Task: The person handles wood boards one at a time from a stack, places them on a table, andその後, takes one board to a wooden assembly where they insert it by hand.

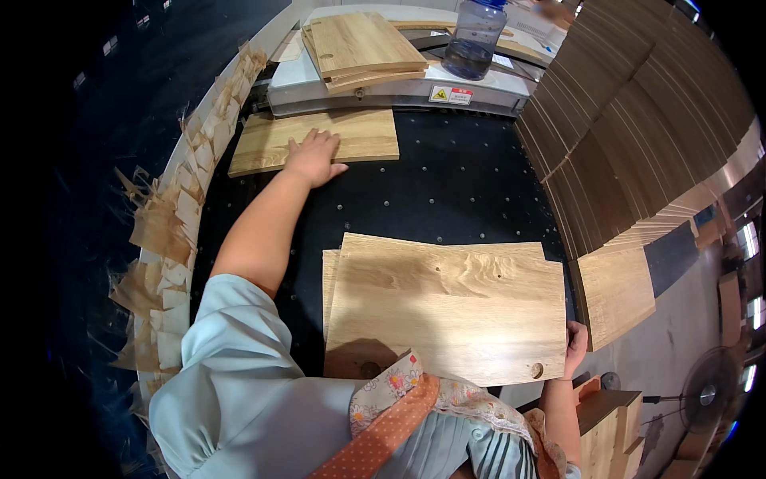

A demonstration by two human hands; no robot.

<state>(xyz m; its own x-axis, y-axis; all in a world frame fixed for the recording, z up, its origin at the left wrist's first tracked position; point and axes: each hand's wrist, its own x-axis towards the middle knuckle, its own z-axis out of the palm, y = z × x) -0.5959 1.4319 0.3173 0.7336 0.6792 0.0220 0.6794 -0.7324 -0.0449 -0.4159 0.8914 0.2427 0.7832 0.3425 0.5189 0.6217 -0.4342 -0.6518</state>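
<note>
My left hand (314,156) reaches far out and lies with spread fingers on a light wood-grain panel (363,136), which rests on the black table against the machine's far housing. Close to my body, two or more similar panels overlap slightly askew; the upper panel (455,311) has two small holes near its far edge and round recesses near its near corners. At the right edge of these panels is my right hand (575,348), its fingers curled. Whether it grips the panel edge or something else is hidden.
A stack of panels (363,44) and a blue-capped water bottle (476,40) stand on the white machine housing (391,97). Tall piles of brown sheets (630,112) rise at the right. Torn tape (171,231) lines the left edge. A fan (708,393) stands at lower right.
</note>
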